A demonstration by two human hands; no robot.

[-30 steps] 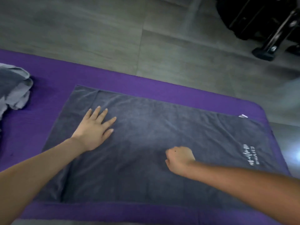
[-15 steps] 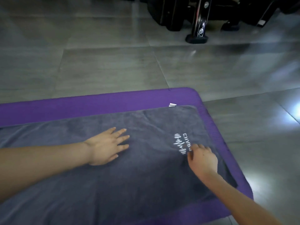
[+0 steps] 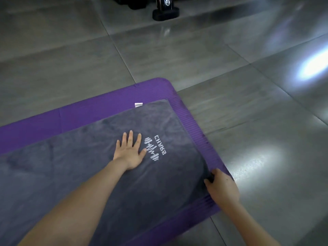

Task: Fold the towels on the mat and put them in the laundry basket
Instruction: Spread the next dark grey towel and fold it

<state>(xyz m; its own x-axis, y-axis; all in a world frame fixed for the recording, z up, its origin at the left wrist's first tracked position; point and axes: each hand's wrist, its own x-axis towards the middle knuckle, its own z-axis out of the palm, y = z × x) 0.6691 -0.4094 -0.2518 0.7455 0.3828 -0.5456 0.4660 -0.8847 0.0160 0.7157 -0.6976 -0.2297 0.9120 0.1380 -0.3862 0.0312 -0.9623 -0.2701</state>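
- Your dark grey plush towel (image 3: 79,174) lies spread flat on the purple ribbed foam mat (image 3: 99,110). Its right edge runs just inside the mat's right border, and its far edge leaves a wider purple strip.
- Your left hand (image 3: 130,154) rests flat on the towel, fingers straight and spread, just beside the white embroidered logo (image 3: 157,148).
- Your right hand (image 3: 221,189) pinches the towel's right edge, fingers curled round the fabric.
- A small white label (image 3: 138,104) juts from the far edge.
- Grey tiled floor (image 3: 248,139) surrounds the mat's corner; a black stand foot (image 3: 166,14) sits well beyond.
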